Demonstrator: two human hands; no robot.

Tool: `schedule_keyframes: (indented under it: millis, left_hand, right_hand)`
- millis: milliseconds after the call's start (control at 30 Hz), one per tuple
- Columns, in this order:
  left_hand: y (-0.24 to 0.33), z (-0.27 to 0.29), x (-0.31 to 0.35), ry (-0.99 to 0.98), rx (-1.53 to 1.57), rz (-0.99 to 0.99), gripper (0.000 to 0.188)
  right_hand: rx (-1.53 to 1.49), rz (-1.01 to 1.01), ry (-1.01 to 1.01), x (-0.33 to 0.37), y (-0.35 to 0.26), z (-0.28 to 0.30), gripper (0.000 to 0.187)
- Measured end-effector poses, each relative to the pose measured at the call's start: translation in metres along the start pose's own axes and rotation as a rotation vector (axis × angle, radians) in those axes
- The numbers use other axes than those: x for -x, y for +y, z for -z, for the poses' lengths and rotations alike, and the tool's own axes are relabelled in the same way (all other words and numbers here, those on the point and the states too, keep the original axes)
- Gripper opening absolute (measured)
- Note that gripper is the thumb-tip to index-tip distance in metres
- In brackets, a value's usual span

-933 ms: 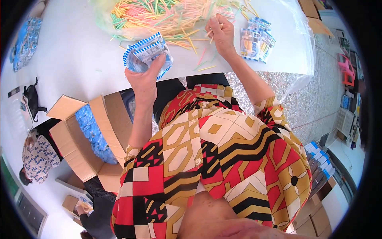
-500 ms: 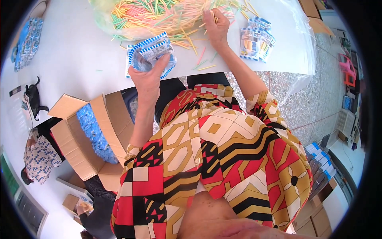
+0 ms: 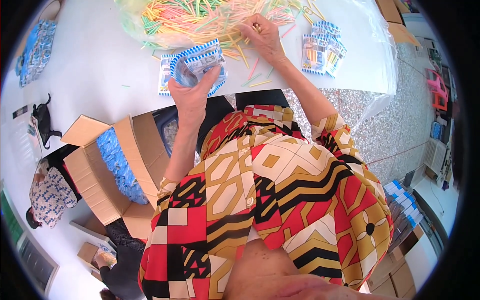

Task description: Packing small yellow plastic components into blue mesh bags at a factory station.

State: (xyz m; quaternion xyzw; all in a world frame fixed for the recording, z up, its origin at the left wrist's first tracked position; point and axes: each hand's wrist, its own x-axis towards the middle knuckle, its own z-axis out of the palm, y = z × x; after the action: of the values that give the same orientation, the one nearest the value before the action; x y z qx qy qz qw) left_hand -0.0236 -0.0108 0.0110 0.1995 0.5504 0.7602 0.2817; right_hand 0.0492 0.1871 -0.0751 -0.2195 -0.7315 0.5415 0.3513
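Note:
My left hand [image 3: 192, 95] is closed on a small clear plastic packet [image 3: 214, 56] with blue-and-white striped edges, its sides bowed so the mouth gapes. Beneath it, another packet [image 3: 165, 75] lies flat on the table. Over the near edge of the heap, my right hand [image 3: 264, 41] has its fingers curled around several thin sticks, whose pale ends poke out near the thumb. A large clear bag [image 3: 131, 30] spreads at the far side, full of thin pink, yellow and green sticks [image 3: 185, 17]. A few loose sticks [image 3: 254, 67] lie on the white table between my hands.
Filled packets [image 3: 315, 52] lie to the right on the table [image 3: 125, 65]. Left of me stands an open cardboard box [image 3: 92, 172] holding blue packaging. Far left are more blue packets [image 3: 39, 47] and a black bag [image 3: 44, 122]. Two other people [image 3: 52, 195] work at lower left.
My right hand has moved left and slightly nearer, still closed on the sticks. My left hand has shifted a little right with the gaping packet, uncovering more of the flat one.

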Motion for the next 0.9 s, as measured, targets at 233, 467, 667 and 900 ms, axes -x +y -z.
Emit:
schedule_keyframes:
  millis: [233,467,667,900]
  left_hand:
    - [0.000,-0.002,0.004,-0.008,-0.024,0.002,0.025]
    - [0.002,-0.004,0.005,-0.044,-0.027,-0.005,0.024]
    - [-0.004,-0.004,0.005,-0.094,-0.094,-0.016,0.023]
    - [-0.008,-0.004,0.002,-0.130,-0.181,-0.032,0.025]
  right_hand:
    - [-0.147,0.023,-0.028,0.002,-0.023,-0.007,0.010]
    - [-0.511,-0.117,0.120,-0.006,-0.007,0.012,0.016]
    - [-0.105,-0.123,0.106,0.008,-0.001,0.015,0.021]
    - [-0.674,-0.279,0.095,-0.005,-0.046,0.031,0.021]
